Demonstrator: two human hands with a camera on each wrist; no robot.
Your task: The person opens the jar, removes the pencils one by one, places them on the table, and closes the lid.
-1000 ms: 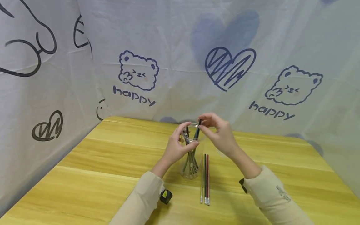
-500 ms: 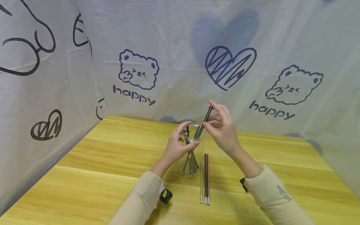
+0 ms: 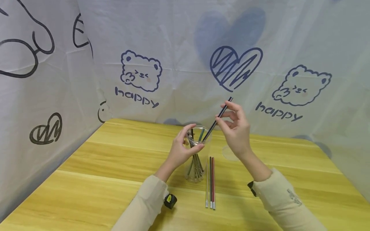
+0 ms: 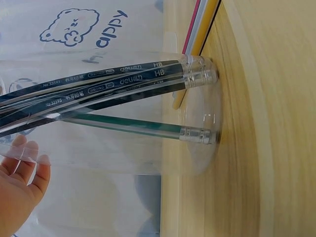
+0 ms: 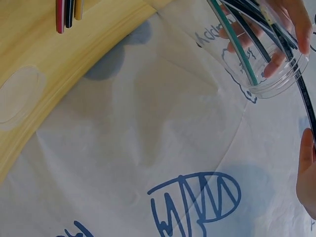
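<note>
Wood table (image 3: 86, 199) is topped w/ a clear jar (image 4: 205, 111), rim gripped by L hand (image 3: 182, 149), fingers curled. 1 dark pencil (image 3: 211, 128) is pinched by R hand (image 3: 238, 134), lower end inside jar. Prob pull-out step rn; next, rim's gotta be cleared.

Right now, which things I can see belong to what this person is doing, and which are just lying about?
Part of the job:
clear jar, in the left grip
dark pencil, in the right grip
pencils inside the jar
loose pencils on the table, probably

Just about:
clear flat disc, untouched
drawn-on cloth, a backdrop
</note>
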